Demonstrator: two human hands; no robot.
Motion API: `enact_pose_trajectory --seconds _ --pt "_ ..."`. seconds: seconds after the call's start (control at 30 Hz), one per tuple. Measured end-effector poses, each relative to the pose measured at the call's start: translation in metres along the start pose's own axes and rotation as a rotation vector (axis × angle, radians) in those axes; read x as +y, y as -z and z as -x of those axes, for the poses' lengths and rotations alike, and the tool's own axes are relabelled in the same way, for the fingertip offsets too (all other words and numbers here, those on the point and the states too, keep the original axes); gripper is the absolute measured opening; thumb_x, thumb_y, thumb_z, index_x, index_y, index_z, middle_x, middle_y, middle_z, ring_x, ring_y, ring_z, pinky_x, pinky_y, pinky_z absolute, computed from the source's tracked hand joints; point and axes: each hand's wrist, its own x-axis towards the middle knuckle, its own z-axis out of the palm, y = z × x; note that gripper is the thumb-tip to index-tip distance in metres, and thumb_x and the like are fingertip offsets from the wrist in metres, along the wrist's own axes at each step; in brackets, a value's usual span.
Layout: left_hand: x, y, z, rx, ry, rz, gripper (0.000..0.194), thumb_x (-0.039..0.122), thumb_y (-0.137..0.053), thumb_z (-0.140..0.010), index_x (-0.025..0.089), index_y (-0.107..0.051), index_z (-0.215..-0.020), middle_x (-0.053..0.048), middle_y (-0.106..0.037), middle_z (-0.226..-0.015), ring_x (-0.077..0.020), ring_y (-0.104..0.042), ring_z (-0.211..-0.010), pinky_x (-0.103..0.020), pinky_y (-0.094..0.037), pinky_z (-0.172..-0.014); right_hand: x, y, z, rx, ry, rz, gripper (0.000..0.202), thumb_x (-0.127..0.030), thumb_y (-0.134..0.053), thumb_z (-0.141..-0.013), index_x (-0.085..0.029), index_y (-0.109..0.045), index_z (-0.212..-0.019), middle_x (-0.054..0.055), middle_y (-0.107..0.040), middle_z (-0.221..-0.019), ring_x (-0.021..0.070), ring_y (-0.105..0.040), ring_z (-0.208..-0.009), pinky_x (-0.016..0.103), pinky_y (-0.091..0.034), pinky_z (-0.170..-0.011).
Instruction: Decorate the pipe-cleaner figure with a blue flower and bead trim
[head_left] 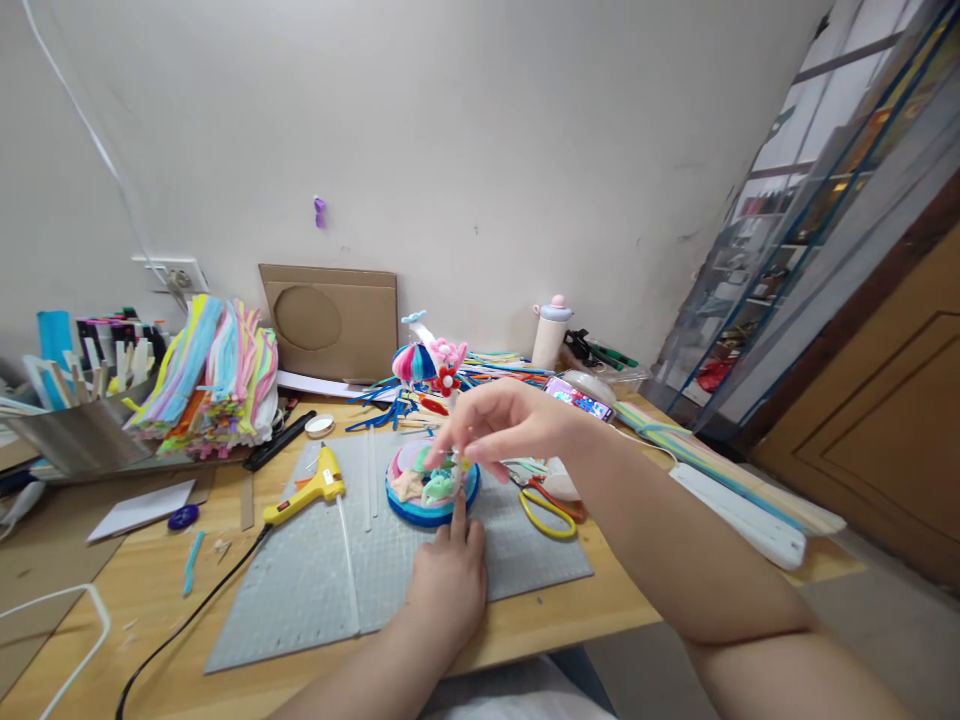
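Observation:
A round craft base (422, 515) with a blue rim stands on the grey cutting mat (300, 590), carrying pastel green, pink and cream pieces. Above it rise a striped ball (412, 364), a pink fuzzy shape and a red flower (447, 379). From the right, my right hand (506, 425) reaches over the base, thumb and fingers closed in a pinch; what they hold is too small to make out. My left hand (451, 575) is low at the front, its index finger stretched out against the base's front edge, with nothing visible in it.
A yellow glue gun (311, 487) lies left on the mat, its black cord trailing forward. Scissors (551, 510) with yellow and orange handles lie right. Behind are pipe cleaner bundles (214, 370), cardboard (367, 310), a bottle (550, 335), a phone (577, 398); a power strip (739, 512) is at right.

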Motion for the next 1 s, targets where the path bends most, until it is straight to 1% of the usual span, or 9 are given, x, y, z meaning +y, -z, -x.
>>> enact_pose_trajectory --seconds 0.2,0.43,0.5,0.6,0.7,0.77,0.87,0.93,1.0 --pt "0.0 -0.003 0.001 0.02 0.001 0.017 0.027 0.015 -0.045 -0.08 0.017 -0.055 -0.104 -0.017 -0.022 -0.151 -0.0263 -0.061 -0.091 -0.036 -0.051 -0.062 0.013 0.003 0.032 0.106 0.001 -0.087 0.011 -0.022 -0.063 -0.082 -0.012 -0.059 -0.082 0.011 -0.068 -0.099 0.0047 -0.054 -0.047 0.017 -0.044 -0.043" --pt "-0.002 -0.007 0.001 0.052 -0.007 0.056 0.032 0.013 -0.045 -0.078 0.016 -0.055 -0.109 -0.016 -0.03 -0.148 -0.0258 -0.061 -0.095 -0.036 -0.051 -0.067 0.016 -0.013 0.017 0.18 -0.072 -0.049 0.018 -0.031 -0.062 -0.083 -0.014 -0.055 -0.082 0.012 -0.065 -0.111 0.0032 -0.052 -0.044 0.019 -0.044 -0.046" --pt "-0.002 -0.006 0.001 0.055 -0.01 0.056 0.033 0.014 -0.045 -0.079 0.016 -0.055 -0.11 -0.017 -0.03 -0.147 -0.0258 -0.06 -0.096 -0.036 -0.051 -0.068 0.015 -0.016 0.018 0.174 -0.103 -0.057 0.021 -0.034 -0.064 -0.081 -0.014 -0.055 -0.082 0.012 -0.068 -0.103 0.0044 -0.052 -0.044 0.019 -0.043 -0.044" --pt "-0.002 -0.005 0.001 0.034 -0.011 0.041 0.032 0.015 -0.044 -0.08 0.015 -0.055 -0.11 -0.018 -0.028 -0.148 -0.0254 -0.061 -0.094 -0.035 -0.051 -0.067 0.019 -0.016 0.037 0.218 -0.115 -0.091 0.023 -0.036 -0.064 -0.08 -0.015 -0.054 -0.081 0.006 -0.069 -0.075 0.0058 -0.048 -0.039 0.017 -0.037 -0.037" --pt "-0.003 -0.004 0.001 0.019 -0.023 0.029 0.029 0.016 -0.045 -0.079 0.016 -0.056 -0.107 -0.017 -0.024 -0.15 -0.0252 -0.061 -0.09 -0.036 -0.051 -0.064 0.033 -0.012 0.073 0.347 -0.136 -0.064 0.024 -0.038 -0.065 -0.08 -0.016 -0.054 -0.079 -0.003 -0.057 -0.052 0.0052 -0.039 -0.034 0.016 -0.027 -0.034" --pt "-0.003 -0.005 0.001 0.037 -0.029 0.03 0.028 0.015 -0.046 -0.078 0.016 -0.055 -0.105 -0.017 -0.025 -0.15 -0.0262 -0.061 -0.09 -0.037 -0.051 -0.063 0.044 -0.01 0.098 0.403 -0.204 -0.002 0.027 -0.041 -0.067 -0.077 -0.017 -0.055 -0.077 -0.006 -0.047 -0.05 0.0058 -0.038 -0.036 0.018 -0.025 -0.035" --pt "-0.003 -0.006 0.001 0.057 -0.019 0.035 0.027 0.013 -0.045 -0.077 0.016 -0.056 -0.102 -0.018 -0.026 -0.149 -0.0269 -0.062 -0.09 -0.038 -0.052 -0.062 0.051 -0.014 0.121 0.371 -0.465 0.235 0.023 -0.04 -0.06 -0.083 -0.017 -0.059 -0.084 -0.002 -0.051 -0.06 0.0094 -0.044 -0.047 0.021 -0.033 -0.043" --pt "-0.002 -0.006 0.001 0.059 -0.015 0.036 0.028 0.013 -0.045 -0.077 0.015 -0.056 -0.102 -0.019 -0.026 -0.149 -0.0268 -0.062 -0.089 -0.038 -0.052 -0.062 0.049 -0.02 0.122 0.317 -0.555 0.496 0.022 -0.038 -0.059 -0.084 -0.018 -0.063 -0.091 0.003 -0.059 -0.073 0.0147 -0.053 -0.064 0.026 -0.042 -0.057" --pt "-0.002 -0.006 0.0 0.054 -0.018 0.035 0.03 0.013 -0.045 -0.077 0.015 -0.056 -0.104 -0.019 -0.026 -0.149 -0.0264 -0.063 -0.088 -0.038 -0.052 -0.062 0.046 -0.027 0.112 0.315 -0.522 0.727 0.021 -0.036 -0.06 -0.082 -0.019 -0.065 -0.096 0.007 -0.064 -0.091 0.0203 -0.056 -0.085 0.032 -0.043 -0.075"
